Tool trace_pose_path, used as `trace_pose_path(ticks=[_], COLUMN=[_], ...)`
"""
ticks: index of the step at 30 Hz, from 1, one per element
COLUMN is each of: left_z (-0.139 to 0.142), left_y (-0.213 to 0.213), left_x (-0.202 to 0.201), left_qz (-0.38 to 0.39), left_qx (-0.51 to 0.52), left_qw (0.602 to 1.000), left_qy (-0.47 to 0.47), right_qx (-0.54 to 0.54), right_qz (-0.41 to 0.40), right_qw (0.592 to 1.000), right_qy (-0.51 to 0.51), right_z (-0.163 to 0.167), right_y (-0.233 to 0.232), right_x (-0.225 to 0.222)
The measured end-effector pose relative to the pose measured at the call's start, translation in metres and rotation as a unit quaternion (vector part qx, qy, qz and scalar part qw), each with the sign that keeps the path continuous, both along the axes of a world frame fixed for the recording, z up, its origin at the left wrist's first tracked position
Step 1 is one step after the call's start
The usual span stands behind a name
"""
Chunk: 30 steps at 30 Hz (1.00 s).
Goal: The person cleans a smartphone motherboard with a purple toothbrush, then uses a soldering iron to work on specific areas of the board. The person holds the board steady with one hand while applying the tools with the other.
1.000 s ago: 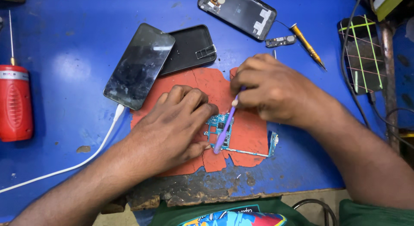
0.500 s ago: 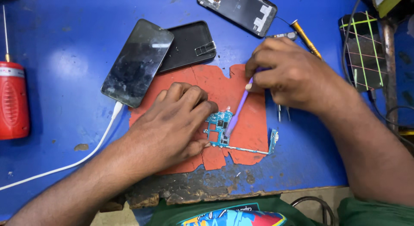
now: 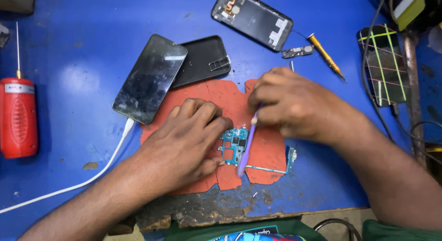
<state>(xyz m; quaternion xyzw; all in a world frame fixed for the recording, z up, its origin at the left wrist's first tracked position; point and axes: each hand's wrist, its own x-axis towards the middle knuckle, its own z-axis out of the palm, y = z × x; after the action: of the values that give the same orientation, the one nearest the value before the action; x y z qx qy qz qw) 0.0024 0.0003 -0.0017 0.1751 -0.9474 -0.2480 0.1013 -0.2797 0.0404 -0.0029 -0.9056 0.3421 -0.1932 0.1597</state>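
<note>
My left hand point(image 3: 184, 142) presses down on a small teal circuit board point(image 3: 235, 144) that lies on a torn red mat point(image 3: 262, 149). My right hand point(image 3: 294, 105) grips a purple brush-like tool point(image 3: 246, 146), whose lower end lies across the board's right side. A thin flex strip point(image 3: 271, 168) runs from the board to the right. The fingers of both hands hide part of the board.
A black phone point(image 3: 149, 77) on a white cable point(image 3: 83, 181) and a dark back cover point(image 3: 202, 59) lie beyond the mat. An opened phone frame point(image 3: 253, 20), a yellow-handled screwdriver point(image 3: 324, 54), a red device point(image 3: 18, 116) and a taped phone point(image 3: 384, 63) surround them. The bench front edge point(image 3: 207, 213) is worn.
My right hand moved left and down again, bringing the purple tool back over the board. My left hand stayed pressed on the board.
</note>
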Motion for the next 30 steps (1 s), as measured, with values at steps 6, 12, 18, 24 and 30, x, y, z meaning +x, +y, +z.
trace_pose_path(ticks=[6, 12, 18, 24, 30], left_z=[-0.001, -0.002, -0.003, -0.004, -0.004], left_y=[0.0, 0.0, -0.001, -0.001, -0.001], left_x=[-0.001, -0.001, -0.001, -0.001, -0.001], left_qz=[0.005, 0.001, 0.003, 0.005, 0.006], left_qx=[0.014, 0.01, 0.015, 0.021, 0.023], left_qw=[1.0, 1.0, 1.0, 1.0, 1.0], left_qy=[-0.011, -0.004, -0.017, -0.011, -0.007], right_qx=[-0.008, -0.01, -0.02, 0.001, -0.006], right_qz=[-0.06, -0.061, -0.037, -0.138, -0.061], right_qw=[0.998, 0.998, 0.999, 0.99, 0.998], right_qy=[0.005, 0.016, 0.007, 0.005, -0.023], right_z=[0.015, 0.014, 0.0, -0.004, -0.009], right_y=[-0.004, -0.007, -0.003, -0.005, -0.002], right_x=[0.01, 0.007, 0.004, -0.003, -0.002])
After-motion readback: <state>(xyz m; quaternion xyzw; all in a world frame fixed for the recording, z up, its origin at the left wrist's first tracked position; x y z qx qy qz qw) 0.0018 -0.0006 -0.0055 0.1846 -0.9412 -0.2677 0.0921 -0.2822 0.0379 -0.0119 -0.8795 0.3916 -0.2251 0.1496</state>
